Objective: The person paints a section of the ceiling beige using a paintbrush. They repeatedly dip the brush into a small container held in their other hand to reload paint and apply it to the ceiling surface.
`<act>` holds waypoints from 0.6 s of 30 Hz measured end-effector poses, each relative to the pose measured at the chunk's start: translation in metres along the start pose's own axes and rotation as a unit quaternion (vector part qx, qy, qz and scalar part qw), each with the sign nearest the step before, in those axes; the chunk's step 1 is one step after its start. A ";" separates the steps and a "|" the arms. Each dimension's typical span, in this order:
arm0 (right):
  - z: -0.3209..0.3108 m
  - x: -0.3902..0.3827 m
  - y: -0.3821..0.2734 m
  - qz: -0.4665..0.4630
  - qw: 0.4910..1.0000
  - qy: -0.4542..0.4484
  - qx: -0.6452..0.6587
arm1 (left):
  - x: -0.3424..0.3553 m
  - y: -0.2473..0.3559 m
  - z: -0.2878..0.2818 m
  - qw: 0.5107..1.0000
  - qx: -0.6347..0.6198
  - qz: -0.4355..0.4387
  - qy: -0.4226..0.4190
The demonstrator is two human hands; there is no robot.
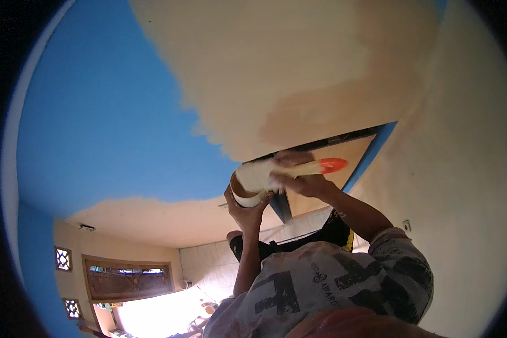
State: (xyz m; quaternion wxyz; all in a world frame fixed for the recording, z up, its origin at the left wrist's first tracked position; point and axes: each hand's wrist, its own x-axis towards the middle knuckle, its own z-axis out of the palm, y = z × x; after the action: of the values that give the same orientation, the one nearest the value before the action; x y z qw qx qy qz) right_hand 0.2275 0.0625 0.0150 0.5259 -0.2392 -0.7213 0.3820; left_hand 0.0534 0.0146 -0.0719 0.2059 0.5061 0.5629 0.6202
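Observation:
A small round paint pot [245,199], pale outside and brown inside its rim, is tipped in my left hand [247,215], whose fingers wrap round its wall. A wide paintbrush [308,169] with a beige handle and a red end is gripped in my right hand [299,181]. Its cream-coated bristle end lies over the mouth of the pot, partly inside it. Motion smears the bristles and the right hand's fingers a little. Behind both hands stands a wall [219,73], part cream and part bright blue, with a ragged edge between the colours.
A doorway with a blue frame [372,156] lies behind my right hand. Darker, wet-looking patches [327,110] mark the cream wall above it. To the lower left are a wood-framed window [130,280], small patterned vent blocks [63,258] and a bright opening. A plain pale wall [467,186] rises on the right.

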 end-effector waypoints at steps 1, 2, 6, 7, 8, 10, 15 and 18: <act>0.000 0.001 0.002 -0.019 0.998 -0.059 -0.021 | -0.001 0.000 -0.001 1.000 0.006 -0.002 -0.003; 0.002 0.000 0.000 -0.007 1.000 -0.030 0.003 | 0.001 -0.001 0.001 1.000 0.009 -0.003 -0.005; -0.016 0.016 -0.003 -0.018 0.999 0.047 -0.008 | 0.000 -0.004 0.002 1.000 0.012 -0.016 -0.004; -0.026 0.022 0.001 -0.048 0.997 0.053 -0.007 | 0.000 -0.005 0.002 1.000 0.011 -0.015 -0.006; -0.036 0.028 0.002 -0.031 0.996 0.087 -0.012 | 0.000 -0.005 0.002 1.000 0.010 -0.013 -0.008; -0.050 0.046 0.002 -0.048 0.985 0.166 0.007 | 0.001 -0.004 0.001 1.000 0.012 -0.010 -0.010; -0.090 0.104 -0.004 -0.162 0.945 0.284 0.003 | 0.000 0.001 0.003 1.000 -0.010 -0.012 -0.011; -0.117 0.141 -0.002 -0.203 0.931 0.302 -0.023 | 0.000 0.003 0.004 1.000 -0.015 -0.011 -0.009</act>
State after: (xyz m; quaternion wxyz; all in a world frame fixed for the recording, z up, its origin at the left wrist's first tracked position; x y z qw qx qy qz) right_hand 0.2907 0.2012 0.1160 0.7797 -0.2037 -0.5702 0.1595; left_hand 0.0580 0.0156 -0.0703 0.2251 0.5022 0.5571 0.6220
